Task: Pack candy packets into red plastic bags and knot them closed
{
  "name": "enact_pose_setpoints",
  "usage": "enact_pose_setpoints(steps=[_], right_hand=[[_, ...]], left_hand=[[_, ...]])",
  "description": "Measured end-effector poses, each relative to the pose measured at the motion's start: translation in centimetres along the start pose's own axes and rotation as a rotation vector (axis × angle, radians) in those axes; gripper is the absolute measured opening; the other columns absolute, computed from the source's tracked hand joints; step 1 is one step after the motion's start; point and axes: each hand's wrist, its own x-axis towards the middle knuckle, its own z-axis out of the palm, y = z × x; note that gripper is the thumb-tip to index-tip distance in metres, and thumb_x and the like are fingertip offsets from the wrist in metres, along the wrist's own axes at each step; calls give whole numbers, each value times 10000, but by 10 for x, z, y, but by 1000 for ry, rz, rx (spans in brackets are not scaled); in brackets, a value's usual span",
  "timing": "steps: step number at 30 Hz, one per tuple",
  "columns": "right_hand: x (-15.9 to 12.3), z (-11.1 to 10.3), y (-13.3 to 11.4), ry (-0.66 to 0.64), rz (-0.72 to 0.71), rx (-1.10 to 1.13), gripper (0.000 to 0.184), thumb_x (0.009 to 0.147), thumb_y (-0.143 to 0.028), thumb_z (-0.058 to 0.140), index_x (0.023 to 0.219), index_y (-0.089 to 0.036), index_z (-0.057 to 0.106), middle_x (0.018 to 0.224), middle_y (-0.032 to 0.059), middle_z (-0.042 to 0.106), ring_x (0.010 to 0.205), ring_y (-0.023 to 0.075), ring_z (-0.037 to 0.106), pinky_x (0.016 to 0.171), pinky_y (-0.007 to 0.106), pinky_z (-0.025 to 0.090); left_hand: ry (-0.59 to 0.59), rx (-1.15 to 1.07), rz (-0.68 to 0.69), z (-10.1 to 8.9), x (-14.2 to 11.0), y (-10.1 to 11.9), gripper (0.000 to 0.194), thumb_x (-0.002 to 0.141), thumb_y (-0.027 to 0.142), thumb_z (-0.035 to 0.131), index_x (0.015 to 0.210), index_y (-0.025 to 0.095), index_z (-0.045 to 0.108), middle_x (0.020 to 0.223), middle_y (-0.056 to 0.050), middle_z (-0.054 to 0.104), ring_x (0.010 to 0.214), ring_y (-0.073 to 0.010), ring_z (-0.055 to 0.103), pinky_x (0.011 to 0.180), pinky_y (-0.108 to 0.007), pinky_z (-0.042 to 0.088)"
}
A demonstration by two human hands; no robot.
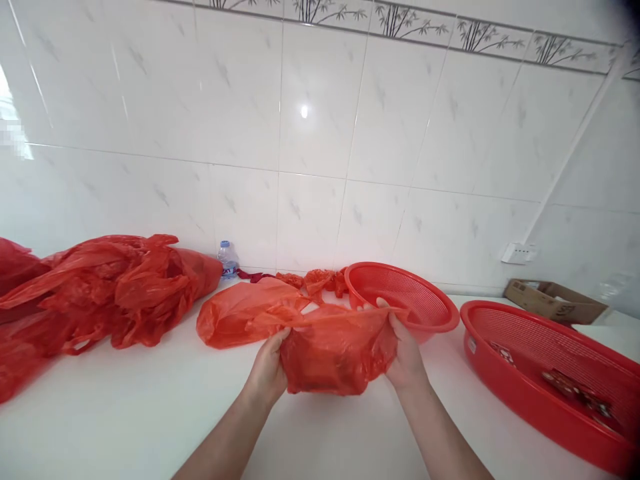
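Note:
Both hands grip a red plastic bag (334, 350) by its upper edge, stretched between them over the white table. My left hand (270, 367) pinches its left top corner, while my right hand (404, 350) grasps the right side, with some fingers behind the plastic. Darker shapes show through the thin film low in the bag; I cannot make out what they are. Just behind and left of it lies another red plastic bag (240, 313), puffed up on the table. A round red plastic basket (430, 317) stands behind my right hand.
A big heap of red bags (145, 287) lies at left, near a water bottle (228, 260). At right, a larger red basket (520, 393) holds small patterned packets (580, 393). A cardboard box (555, 300) sits behind it, below a wall socket (519, 253). A tiled wall (240, 133) closes the back.

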Motion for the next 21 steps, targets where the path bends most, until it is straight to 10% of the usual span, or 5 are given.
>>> enact_pose_setpoints(steps=[3,8,15,21], right_hand=[[7,-14,22,-27,84,77,146,754,-362,673,854,-263,635,498,-78,434,495,80,451,652,259,477],[8,-23,52,-97,232,-62,271,798,-466,585,722,-205,581,465,-94,183,411,58,157,406,177,243],[-10,-7,67,-214,350,-403,702,843,-690,239,809,-136,667,441,-69,256,403,71,213,421,215,260],[-16,-1,72,-173,363,-420,484,755,-444,642,1174,-209,578,594,-41,558,507,95,483,555,228,405]], left_hand=[[-15,49,8,-16,6,-13,125,697,151,656,806,167,595,788,-33,686,747,-192,667,677,-284,520],[-25,70,-64,-23,2,-25,142,700,268,673,762,170,592,691,-5,630,633,-158,623,627,-271,489],[-21,138,-48,-19,-4,-26,274,715,401,698,843,172,618,666,3,612,582,-123,584,606,-238,460],[-30,139,-58,-24,0,-26,270,728,405,687,832,173,597,673,4,607,571,-112,578,583,-225,456]])
